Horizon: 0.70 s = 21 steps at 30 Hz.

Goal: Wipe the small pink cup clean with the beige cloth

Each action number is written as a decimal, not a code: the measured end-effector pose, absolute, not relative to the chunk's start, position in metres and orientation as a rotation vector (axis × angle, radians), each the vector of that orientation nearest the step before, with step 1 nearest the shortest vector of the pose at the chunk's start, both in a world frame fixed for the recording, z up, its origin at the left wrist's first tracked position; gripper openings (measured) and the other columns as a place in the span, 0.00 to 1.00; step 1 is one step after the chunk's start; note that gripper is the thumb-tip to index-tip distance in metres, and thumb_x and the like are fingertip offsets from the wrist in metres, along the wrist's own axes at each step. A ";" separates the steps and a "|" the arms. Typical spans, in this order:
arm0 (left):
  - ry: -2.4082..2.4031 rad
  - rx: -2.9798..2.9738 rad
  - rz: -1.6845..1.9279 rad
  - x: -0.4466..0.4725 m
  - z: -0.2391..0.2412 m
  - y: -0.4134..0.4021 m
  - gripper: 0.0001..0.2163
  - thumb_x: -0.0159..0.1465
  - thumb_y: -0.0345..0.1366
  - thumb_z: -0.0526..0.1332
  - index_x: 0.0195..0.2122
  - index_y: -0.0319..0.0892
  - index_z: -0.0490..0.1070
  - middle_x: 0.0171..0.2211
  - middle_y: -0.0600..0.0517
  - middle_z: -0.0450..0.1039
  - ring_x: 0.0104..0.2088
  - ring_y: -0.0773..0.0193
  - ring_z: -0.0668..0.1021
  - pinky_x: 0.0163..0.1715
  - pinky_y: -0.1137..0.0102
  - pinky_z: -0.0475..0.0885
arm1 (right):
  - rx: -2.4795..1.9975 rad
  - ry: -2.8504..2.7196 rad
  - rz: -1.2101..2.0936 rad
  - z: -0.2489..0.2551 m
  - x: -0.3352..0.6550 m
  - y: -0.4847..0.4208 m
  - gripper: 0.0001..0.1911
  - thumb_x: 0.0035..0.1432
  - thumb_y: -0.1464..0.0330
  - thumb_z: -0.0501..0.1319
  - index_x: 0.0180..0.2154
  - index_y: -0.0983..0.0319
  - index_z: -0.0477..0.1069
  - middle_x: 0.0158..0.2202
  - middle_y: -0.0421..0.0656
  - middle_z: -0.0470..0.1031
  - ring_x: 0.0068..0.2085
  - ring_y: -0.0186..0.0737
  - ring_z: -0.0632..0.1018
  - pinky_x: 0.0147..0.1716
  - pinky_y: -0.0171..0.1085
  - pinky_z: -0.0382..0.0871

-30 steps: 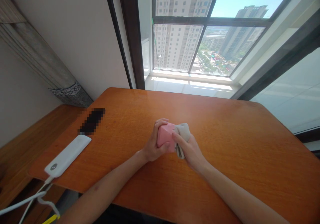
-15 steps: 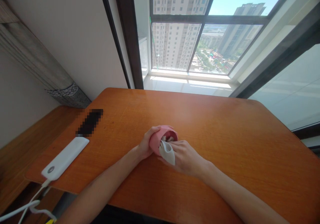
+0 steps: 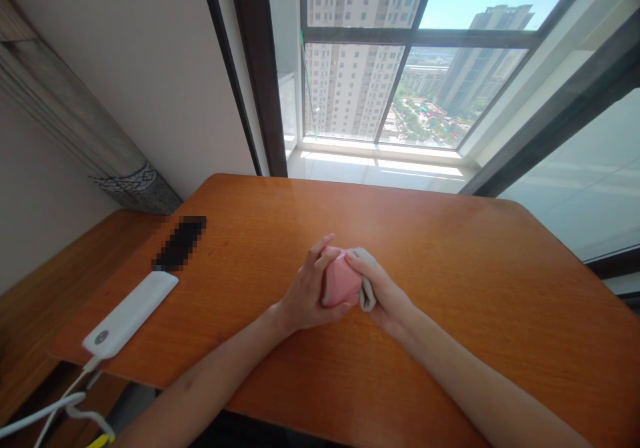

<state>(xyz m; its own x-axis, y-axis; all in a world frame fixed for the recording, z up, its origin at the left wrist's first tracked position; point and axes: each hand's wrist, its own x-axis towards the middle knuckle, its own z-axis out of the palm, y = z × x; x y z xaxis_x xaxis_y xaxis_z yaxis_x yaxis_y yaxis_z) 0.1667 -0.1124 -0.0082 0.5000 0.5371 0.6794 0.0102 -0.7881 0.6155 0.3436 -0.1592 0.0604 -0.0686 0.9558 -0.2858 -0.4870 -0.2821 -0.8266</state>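
Cup (image 3: 343, 281), pink and faceted, sits between both hands, above the near-middle part of the brown wooden table (image 3: 450, 281). We can't tell whether it touches the tabletop. Left hand (image 3: 307, 295) grasps it from the left: thumb along the lower edge, fingers over the far upper side, index sticking up a bit. So that grip is closed around the cup. Right hand (image 3: 384, 291) grips a gray cloth (image 3: 369, 296), bunched, pressed to the cup's right side; we see the thumb resting on the pink surface near the top right. Cup opening is hidden from us, so we can't say how much cloth is inside.

Over on the left of the table, well apart from the hands, we note a white slab-shaped device (image 3: 131, 315) with a round gray mark at its near end. White cable (image 3: 43, 413) runs by that end, down past the table edge. Just beyond the device's far end we get a dark pixelated patch (image 3: 180, 243); what it covers we can't tell. Bit of something yellow (image 3: 101, 441) shows at the bottom. Behind: patterned-hem curtain (image 3: 133, 168) at left, window frame (image 3: 360, 36) ahead, towers outside.
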 end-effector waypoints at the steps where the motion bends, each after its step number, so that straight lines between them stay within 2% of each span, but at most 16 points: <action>1: 0.441 2.177 1.291 0.168 -0.009 -0.114 0.47 0.62 0.49 0.73 0.76 0.55 0.48 0.76 0.36 0.50 0.76 0.34 0.58 0.72 0.40 0.58 | -1.022 -0.683 1.584 0.060 0.342 -0.161 0.21 0.56 0.52 0.77 0.41 0.60 0.78 0.36 0.40 0.78 0.34 0.36 0.74 0.33 0.31 0.71; 4: 0.497 1.895 1.323 0.174 -0.008 -0.122 0.38 0.67 0.53 0.68 0.73 0.51 0.53 0.73 0.38 0.56 0.73 0.38 0.63 0.73 0.43 0.57 | -1.105 -0.881 1.422 0.060 0.339 -0.168 0.22 0.60 0.48 0.73 0.34 0.60 0.74 0.29 0.37 0.72 0.29 0.34 0.69 0.28 0.32 0.65; 6: 0.518 1.547 1.257 0.178 -0.004 -0.128 0.31 0.72 0.56 0.60 0.71 0.50 0.56 0.68 0.42 0.64 0.68 0.42 0.69 0.70 0.49 0.63 | -1.165 -1.132 1.271 0.059 0.338 -0.173 0.25 0.63 0.47 0.70 0.28 0.59 0.69 0.24 0.35 0.65 0.25 0.32 0.63 0.24 0.33 0.58; 8: 0.476 1.197 1.155 0.181 0.002 -0.130 0.26 0.74 0.57 0.55 0.68 0.49 0.61 0.61 0.46 0.73 0.60 0.47 0.76 0.65 0.54 0.69 | -1.170 -1.449 1.074 0.057 0.338 -0.176 0.26 0.64 0.49 0.69 0.25 0.58 0.65 0.22 0.34 0.62 0.24 0.32 0.61 0.23 0.35 0.56; 12: 0.448 0.780 0.906 0.179 0.013 -0.124 0.29 0.72 0.59 0.56 0.59 0.38 0.73 0.49 0.42 0.84 0.49 0.50 0.84 0.58 0.58 0.74 | -1.006 -2.022 0.472 0.048 0.339 -0.178 0.22 0.66 0.52 0.69 0.28 0.59 0.70 0.25 0.38 0.72 0.25 0.35 0.68 0.27 0.37 0.61; 16: 0.447 0.638 0.569 0.171 0.017 -0.112 0.32 0.70 0.59 0.59 0.56 0.31 0.78 0.48 0.36 0.85 0.47 0.49 0.86 0.56 0.60 0.75 | -0.786 -2.348 -0.002 0.044 0.340 -0.178 0.18 0.75 0.58 0.60 0.34 0.61 0.74 0.28 0.42 0.78 0.27 0.38 0.74 0.29 0.39 0.65; 18: 0.416 0.615 0.511 0.168 0.017 -0.109 0.33 0.70 0.59 0.59 0.56 0.31 0.78 0.49 0.35 0.85 0.48 0.50 0.86 0.57 0.61 0.75 | -0.792 -2.398 -0.039 0.044 0.340 -0.179 0.15 0.76 0.63 0.58 0.35 0.61 0.74 0.29 0.43 0.79 0.27 0.39 0.76 0.29 0.39 0.66; 21: 0.405 0.640 0.558 0.168 0.018 -0.108 0.36 0.71 0.63 0.56 0.62 0.33 0.76 0.55 0.35 0.83 0.54 0.47 0.84 0.61 0.57 0.73 | -0.933 -2.255 0.172 0.046 0.340 -0.179 0.12 0.70 0.64 0.63 0.32 0.59 0.73 0.27 0.40 0.77 0.25 0.36 0.73 0.27 0.37 0.63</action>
<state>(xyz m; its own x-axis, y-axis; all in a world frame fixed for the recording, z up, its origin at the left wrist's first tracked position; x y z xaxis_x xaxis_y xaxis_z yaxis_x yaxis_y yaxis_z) 0.1683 -0.1081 0.0181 0.7793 0.5996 -0.1824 -0.3585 0.6653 0.6549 0.3397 -0.1793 0.0461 -0.5105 0.6664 0.5433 0.5766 0.7341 -0.3587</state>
